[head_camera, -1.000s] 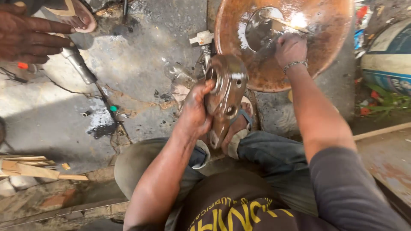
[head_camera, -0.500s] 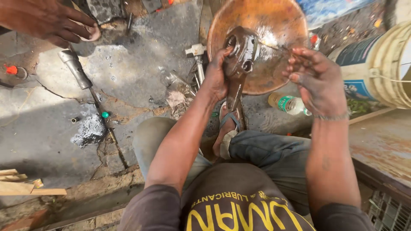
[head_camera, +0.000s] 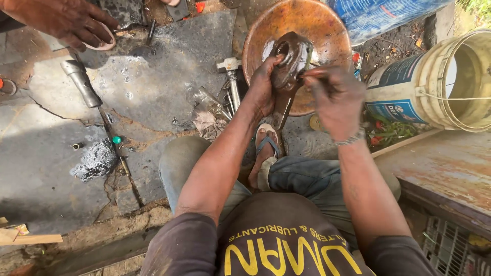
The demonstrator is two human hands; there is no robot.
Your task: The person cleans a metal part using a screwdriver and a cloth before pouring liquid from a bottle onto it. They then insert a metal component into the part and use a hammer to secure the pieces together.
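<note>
I hold a greasy metal engine part, shaped like a connecting rod [head_camera: 289,66], upright over a rusty round basin [head_camera: 327,25]. My left hand [head_camera: 263,84] grips the rod just below its ring-shaped head, with the shaft hanging down toward my sandalled foot [head_camera: 265,153]. My right hand [head_camera: 335,97] pinches a thin tool [head_camera: 307,70] and presses it against the head of the rod. Both hands are dark with oil.
Another person's hand [head_camera: 66,20] rests on the ground at the top left, beside a metal cylinder [head_camera: 81,82]. A hammer [head_camera: 231,76] and loose tools lie left of the basin. A plastic bucket [head_camera: 440,82] lies on its side at the right; a rusty ledge [head_camera: 440,174] runs below it.
I lifted the rod from beside my knee up over the basin. My right hand left the shiny bowl in the basin and came onto the rod's head.
</note>
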